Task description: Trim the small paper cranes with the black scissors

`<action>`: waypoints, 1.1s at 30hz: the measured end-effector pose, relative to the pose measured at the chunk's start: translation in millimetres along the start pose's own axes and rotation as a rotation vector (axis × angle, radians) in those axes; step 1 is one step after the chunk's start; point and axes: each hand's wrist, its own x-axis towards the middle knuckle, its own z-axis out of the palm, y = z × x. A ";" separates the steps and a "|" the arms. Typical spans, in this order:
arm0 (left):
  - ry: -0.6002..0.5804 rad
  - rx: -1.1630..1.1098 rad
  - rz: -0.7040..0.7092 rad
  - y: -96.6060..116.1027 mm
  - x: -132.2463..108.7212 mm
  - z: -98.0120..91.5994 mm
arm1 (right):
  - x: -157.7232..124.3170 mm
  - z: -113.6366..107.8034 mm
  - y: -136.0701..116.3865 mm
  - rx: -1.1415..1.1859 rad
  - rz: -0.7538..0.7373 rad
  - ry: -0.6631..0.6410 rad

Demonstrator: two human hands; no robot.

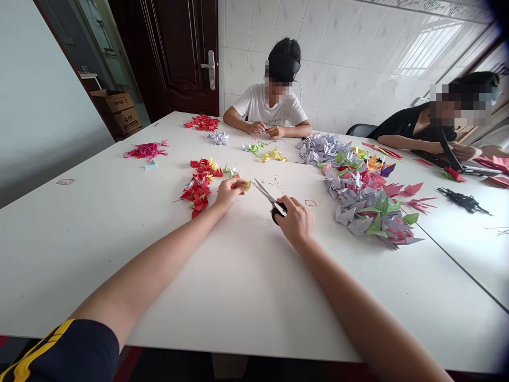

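Between the fingertips of my left hand (229,192) is a small yellow folded-paper piece (248,185), mostly covered by the fingers. My right hand (296,218) grips black-handled scissors (267,194), whose blades are slightly parted and point up and left toward the yellow piece, a little apart from it. Just beyond my left hand lies a strand of red, white and yellow paper cranes (199,185). Tiny red paper bits (274,183) are scattered on the table near the blade tips.
A large heap of grey, pink and green paper cranes (358,196) covers the table's right side. Pink cord (146,150) lies left, red cranes (202,122) far back, black cord (464,200) far right. Two people (274,101) sit opposite, their hands busy.
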 end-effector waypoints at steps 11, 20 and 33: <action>-0.013 0.051 0.005 -0.7 0.5 0.8 | 0.4 1.7 2.3 0.013 -0.010 0.018; -0.019 0.065 0.009 2.3 -0.9 1.3 | 0.4 -0.1 1.2 0.022 0.002 -0.001; -0.014 0.034 -0.015 -2.0 2.5 1.1 | 0.0 0.4 -1.5 0.033 0.015 -0.068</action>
